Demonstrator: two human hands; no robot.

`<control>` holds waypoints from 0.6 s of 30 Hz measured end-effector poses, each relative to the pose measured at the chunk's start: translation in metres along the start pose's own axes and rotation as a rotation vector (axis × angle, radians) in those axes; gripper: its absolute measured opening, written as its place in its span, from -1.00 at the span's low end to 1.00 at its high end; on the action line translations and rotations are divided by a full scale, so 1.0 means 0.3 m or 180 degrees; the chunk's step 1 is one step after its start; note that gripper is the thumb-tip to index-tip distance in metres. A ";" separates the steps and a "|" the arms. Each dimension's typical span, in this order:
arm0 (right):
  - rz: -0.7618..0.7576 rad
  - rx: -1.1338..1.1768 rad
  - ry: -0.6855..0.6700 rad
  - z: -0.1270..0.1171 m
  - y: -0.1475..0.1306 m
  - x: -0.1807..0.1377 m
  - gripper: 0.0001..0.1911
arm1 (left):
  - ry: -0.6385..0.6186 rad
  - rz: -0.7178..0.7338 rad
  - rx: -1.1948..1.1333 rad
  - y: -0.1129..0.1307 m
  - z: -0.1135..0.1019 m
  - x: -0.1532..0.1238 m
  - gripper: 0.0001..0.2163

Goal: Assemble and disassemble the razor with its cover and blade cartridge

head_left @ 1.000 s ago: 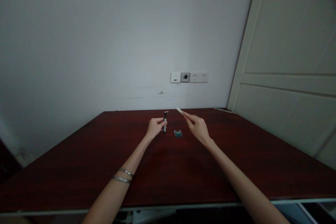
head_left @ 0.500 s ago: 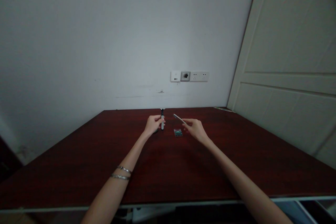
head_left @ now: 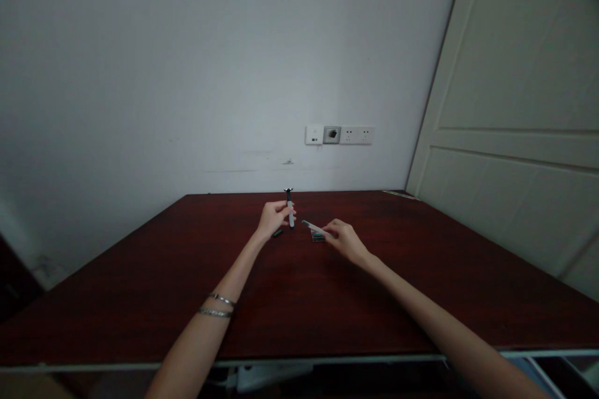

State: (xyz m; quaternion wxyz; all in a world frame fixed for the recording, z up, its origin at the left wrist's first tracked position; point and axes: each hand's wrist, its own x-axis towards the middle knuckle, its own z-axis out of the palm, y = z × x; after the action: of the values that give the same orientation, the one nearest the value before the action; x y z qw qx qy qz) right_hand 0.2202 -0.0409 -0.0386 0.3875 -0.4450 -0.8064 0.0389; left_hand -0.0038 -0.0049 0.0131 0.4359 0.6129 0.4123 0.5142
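A: Where do things stand for you right now?

B: Your left hand (head_left: pixel 274 219) is closed around a slim razor handle (head_left: pixel 290 211), holding it upright just above the surface (head_left: pixel 299 299), head end pointing up toward the far wall. A small dark piece (head_left: pixel 277 233) lies on the surface just near that hand.

A: And the other side?

B: Your right hand (head_left: pixel 344 240) pinches a thin pale strip (head_left: pixel 312 226) between fingertips, the rest of the fingers loosely curled. The strip points left and reaches over the little green cartridge pack (head_left: pixel 318 236), which sits on the surface between your hands. I cannot tell whether the strip touches it.

A: Any advice on handling?

B: I'd judge a steady left grip matters most: keep the handle upright and still, and move the small, light strip slowly so it doesn't slip from that fingertip pinch
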 end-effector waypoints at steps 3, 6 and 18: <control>-0.0207 -0.0096 -0.0448 0.014 -0.015 -0.024 -0.76 | 0.0001 0.0024 -0.0028 0.001 0.001 0.000 -0.75; -0.0467 -0.0093 -0.0844 0.033 -0.034 -0.041 -0.72 | -0.0029 0.0039 -0.0036 0.005 0.004 -0.003 -0.77; -0.0695 0.0221 -0.1127 0.080 -0.031 -0.053 -0.68 | -0.0210 -0.0055 -0.0016 0.016 0.022 -0.021 -0.79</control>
State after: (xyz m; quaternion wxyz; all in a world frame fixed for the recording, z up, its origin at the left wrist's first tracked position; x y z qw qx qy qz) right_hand 0.2029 -0.0515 -0.0610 0.2568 -0.3276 -0.9035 0.1020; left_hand 0.0022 -0.0128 0.0153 0.4552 0.6248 0.4017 0.4910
